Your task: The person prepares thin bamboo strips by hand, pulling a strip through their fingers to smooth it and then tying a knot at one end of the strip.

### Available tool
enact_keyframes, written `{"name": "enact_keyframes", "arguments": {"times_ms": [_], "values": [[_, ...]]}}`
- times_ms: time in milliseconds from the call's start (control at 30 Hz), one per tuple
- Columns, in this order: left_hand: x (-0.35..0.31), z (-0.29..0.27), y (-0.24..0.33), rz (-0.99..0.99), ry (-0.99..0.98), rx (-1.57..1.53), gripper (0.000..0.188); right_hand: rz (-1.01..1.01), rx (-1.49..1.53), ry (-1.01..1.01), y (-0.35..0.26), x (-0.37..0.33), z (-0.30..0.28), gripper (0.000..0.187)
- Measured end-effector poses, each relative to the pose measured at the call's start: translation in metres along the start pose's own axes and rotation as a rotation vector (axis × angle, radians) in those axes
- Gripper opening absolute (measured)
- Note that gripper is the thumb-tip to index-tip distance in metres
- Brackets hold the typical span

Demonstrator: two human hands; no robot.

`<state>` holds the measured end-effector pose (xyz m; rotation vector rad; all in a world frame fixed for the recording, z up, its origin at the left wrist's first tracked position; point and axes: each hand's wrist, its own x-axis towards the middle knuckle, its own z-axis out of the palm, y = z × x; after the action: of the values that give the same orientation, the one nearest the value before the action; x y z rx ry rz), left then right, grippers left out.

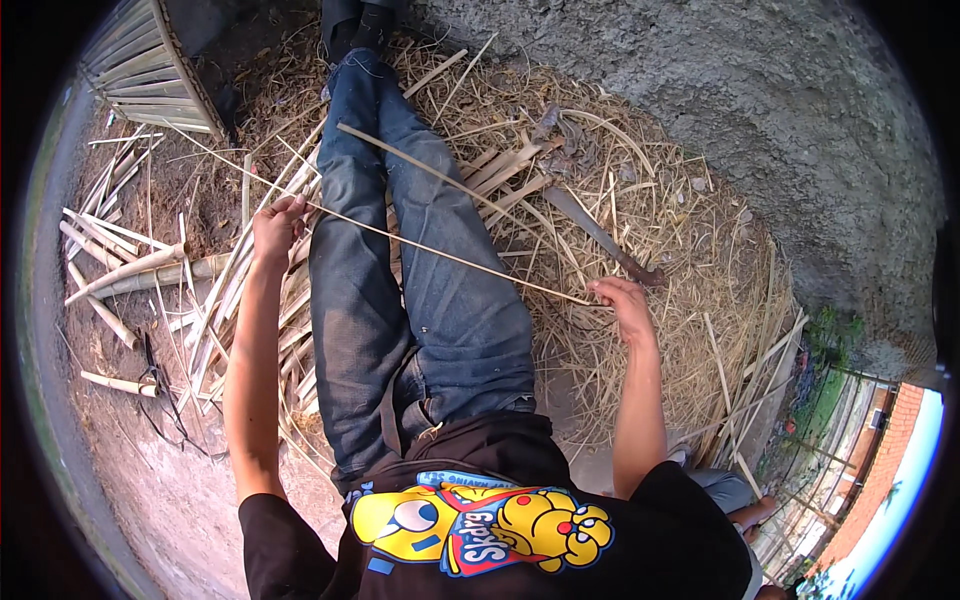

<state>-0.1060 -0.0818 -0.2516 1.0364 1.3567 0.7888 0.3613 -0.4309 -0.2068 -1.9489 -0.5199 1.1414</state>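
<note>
Strip (440, 249), thin and pale, runs pretty straight over the sitter's jeans (450, 315); left hand (279, 228) has its fingers closed on it, right hand (625, 305) is pinching it near one end; big blade (590, 225) lying in the straw-coloured shavings (705, 265) near that right hand, btw

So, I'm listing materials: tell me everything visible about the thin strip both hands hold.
The thin strip is long, pale tan and looks like split bamboo. Nearly straight, it slants down rightward over the jeans; whether it touches them is unclear. The right hand pinches it near one end, the left hand farther along, with a length running on toward the upper left.
</note>
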Motion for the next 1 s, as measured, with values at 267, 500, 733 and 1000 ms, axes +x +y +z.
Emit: {"name": "enact_keyframes", "arguments": {"times_ms": [267, 500, 733, 1000], "values": [[-0.015, 0.004, 0.013, -0.008, -0.011, 0.034, 0.021, -0.163, -0.165, -0.121, -0.003, -0.021, 0.019, 0.026], [-0.019, 0.016, 0.015, 0.012, -0.035, 0.057, 0.026, -0.061, -0.264, -0.087, 0.003, -0.030, 0.021, 0.025], [-0.018, 0.008, 0.005, 0.056, -0.046, 0.047, 0.020, -0.050, -0.167, -0.094, 0.001, -0.027, 0.030, 0.024], [-0.017, 0.011, 0.001, 0.009, -0.056, 0.040, 0.021, -0.086, -0.161, -0.130, 0.003, -0.022, 0.023, 0.022]]}}
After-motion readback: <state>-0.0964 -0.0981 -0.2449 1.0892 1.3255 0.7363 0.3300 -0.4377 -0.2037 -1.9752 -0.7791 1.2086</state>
